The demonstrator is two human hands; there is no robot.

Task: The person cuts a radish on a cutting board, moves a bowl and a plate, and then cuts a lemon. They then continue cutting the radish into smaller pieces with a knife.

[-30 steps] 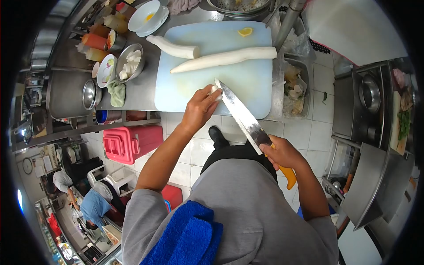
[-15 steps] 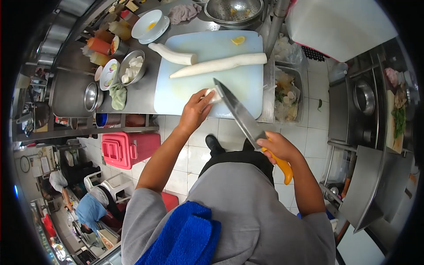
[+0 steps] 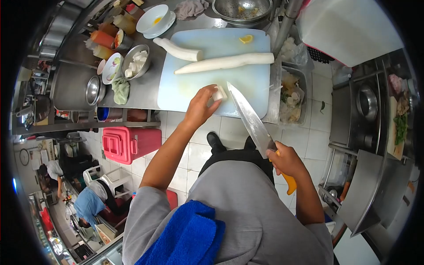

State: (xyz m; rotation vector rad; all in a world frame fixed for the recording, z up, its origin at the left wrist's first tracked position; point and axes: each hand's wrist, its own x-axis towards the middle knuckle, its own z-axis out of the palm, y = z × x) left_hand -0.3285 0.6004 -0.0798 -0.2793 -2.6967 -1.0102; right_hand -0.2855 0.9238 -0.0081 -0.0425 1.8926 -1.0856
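Observation:
My left hand grips a short cut chunk of peeled white radish between thumb and fingers near the front of the cutting board. My right hand is closed round the yellow handle of a large kitchen knife. Its blade points up and left, with the tip just right of the chunk and apart from it. Farther back on the board lie a long peeled white radish and a shorter, curved radish piece. A lemon wedge rests near the back right corner.
Left of the board stands a metal bowl of white chunks, beside a green cloth. A colander sits behind the board. To the right is a bin of scraps. Two other people are at lower left.
The knife has shifted right, away from the radish chunk. My left hand's fingers have opened out a little around the chunk. The view has shifted slightly.

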